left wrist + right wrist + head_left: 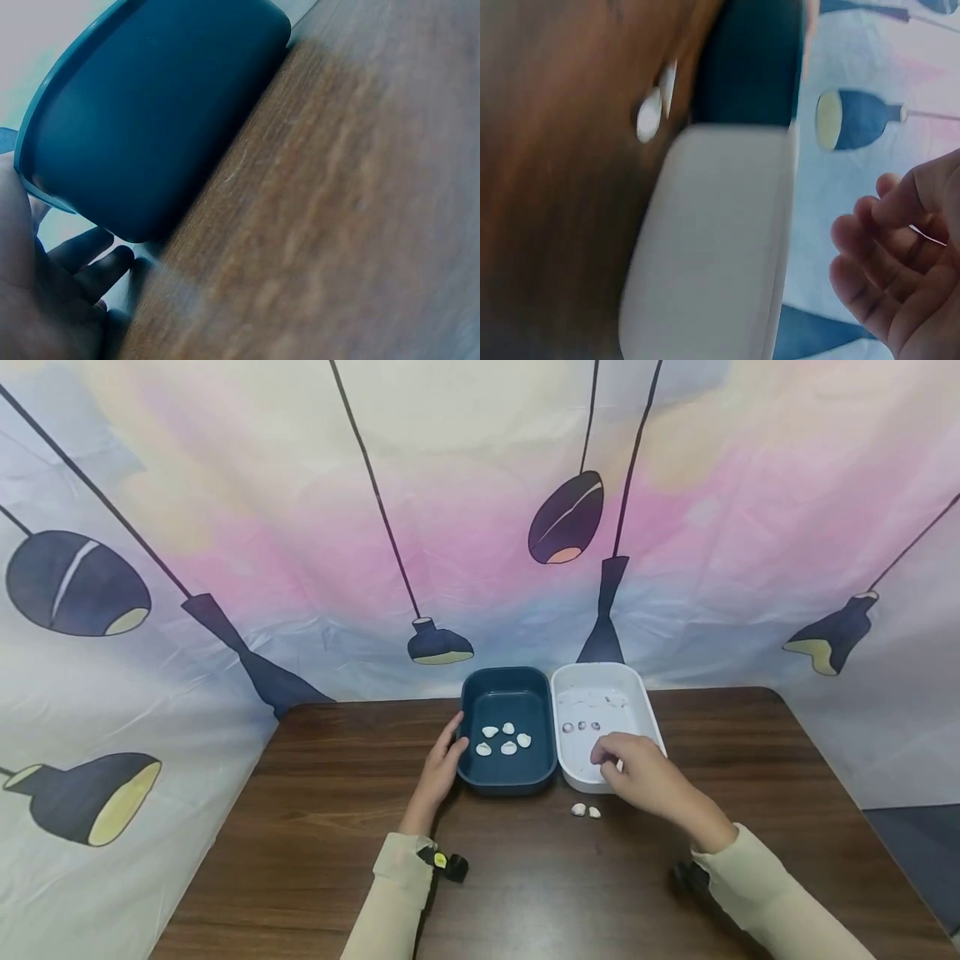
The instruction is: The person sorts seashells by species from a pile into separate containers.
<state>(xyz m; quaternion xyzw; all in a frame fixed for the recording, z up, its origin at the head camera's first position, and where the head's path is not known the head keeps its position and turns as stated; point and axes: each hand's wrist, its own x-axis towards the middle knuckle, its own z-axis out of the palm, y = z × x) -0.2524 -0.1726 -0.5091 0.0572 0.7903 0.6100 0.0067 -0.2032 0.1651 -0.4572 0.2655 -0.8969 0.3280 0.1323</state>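
My left hand rests against the left side of a dark teal tray, its fingers fairly straight and fingertips at the rim. In the left wrist view, fingers lie beside the tray's outer wall. Several white seashells lie spread on the tray's floor. Over the front right part of a white tray hovers my right hand, fingers loosely bent. Nothing shows between its thumb and fingers in the right wrist view. Three small brownish shells sit in a row inside the white tray.
Two white shells lie on the brown wooden table in front of the white tray. The trays stand side by side near the table's back edge. Behind hangs a cloth backdrop printed with lamps.
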